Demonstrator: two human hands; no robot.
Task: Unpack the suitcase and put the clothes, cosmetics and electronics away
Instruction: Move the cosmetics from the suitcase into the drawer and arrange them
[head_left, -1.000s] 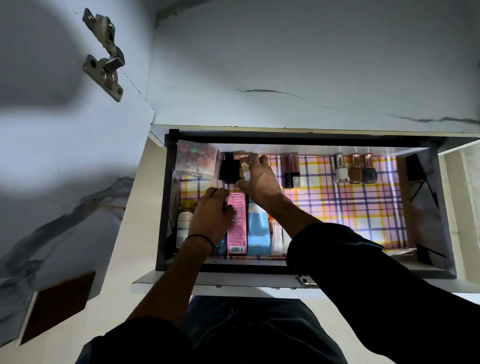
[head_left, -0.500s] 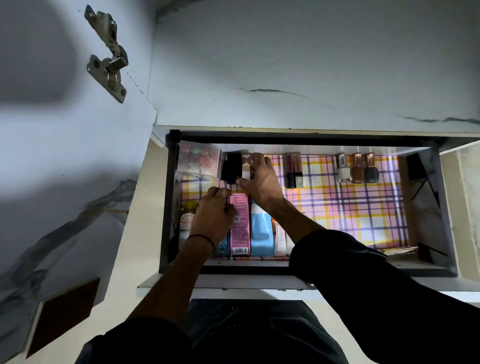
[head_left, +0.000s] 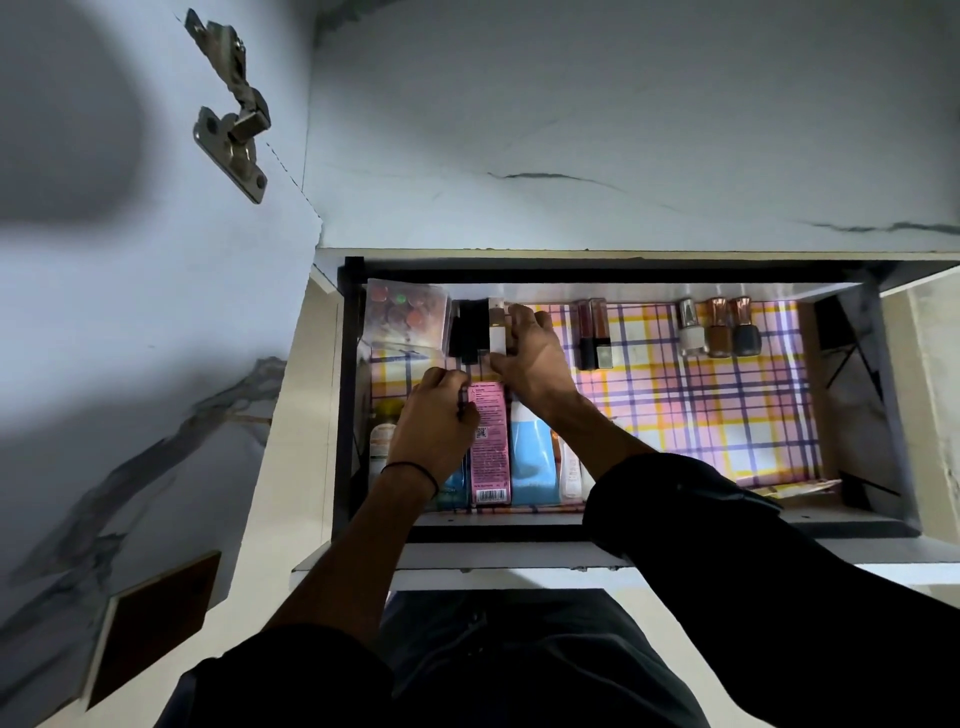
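Drawer: the drawer (head_left: 727, 529) stands pulled out toward the person, lined with checked paper (head_left: 701, 415), and cosmetics lie along its far and near edges.
Right hand: the right hand (head_left: 535, 364) reaches to the far left part of the drawer and pinches a pale tube (head_left: 497, 332) between fingertips and thumb.
Pale tube: it lies with its long axis running far to near, just right of a black bottle (head_left: 470, 332) and seemingly touching it; its right side is covered by the fingers.
Left hand: the left hand (head_left: 434, 423) has its fingers curled at the far end of a pink box (head_left: 488, 447), thumb against the box's left edge. I cannot tell whether it holds the box or something under the palm.
Far row: from left to right, a clear case of coloured pots (head_left: 405, 317), the black bottle, the pale tube, a pair of lip gloss tubes (head_left: 595, 332), then three nail polish bottles (head_left: 719, 330) well to the right.
Near row: the pink box and a blue bottle (head_left: 532, 457) lie side by side, long axes far to near.
Key relation: the tube sits directly under the right fingertips, parallel to its neighbours. The right hand is the nearer one, so letting go and drawing back toward the near side looks like all this item needs.
Risk: a sideways brush on leaving could roll the tube toward the lip gloss.
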